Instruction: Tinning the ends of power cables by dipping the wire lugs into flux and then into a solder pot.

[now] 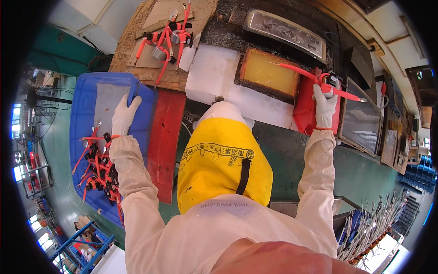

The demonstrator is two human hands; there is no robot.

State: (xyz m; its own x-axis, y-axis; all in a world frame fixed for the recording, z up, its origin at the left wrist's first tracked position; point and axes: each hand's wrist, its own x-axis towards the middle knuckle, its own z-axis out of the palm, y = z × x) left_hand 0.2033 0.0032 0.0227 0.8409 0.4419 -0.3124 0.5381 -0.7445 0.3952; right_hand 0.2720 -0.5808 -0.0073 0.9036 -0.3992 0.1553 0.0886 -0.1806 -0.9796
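Note:
My right hand (325, 106), in a white knit glove, is closed around a red cable (299, 69). The cable carries a black fitting and has bare metal ends; it is held over a red box (303, 114). On the left, my gloved left hand (125, 113) has its fingers on the rim of a blue plastic bin (106, 78) and looks closed on it. Several similar red cables (98, 171) with black parts and metal lugs lie piled in the near part of that bin.
More red cables (166, 39) with grey rings lie on a wooden board at the back left. A tray of yellowish material (268, 73) and a dark-framed metal-surfaced vat (289, 34) stand ahead. A red panel (165, 146) borders the bin. Many thin cables (372, 226) stand at the lower right.

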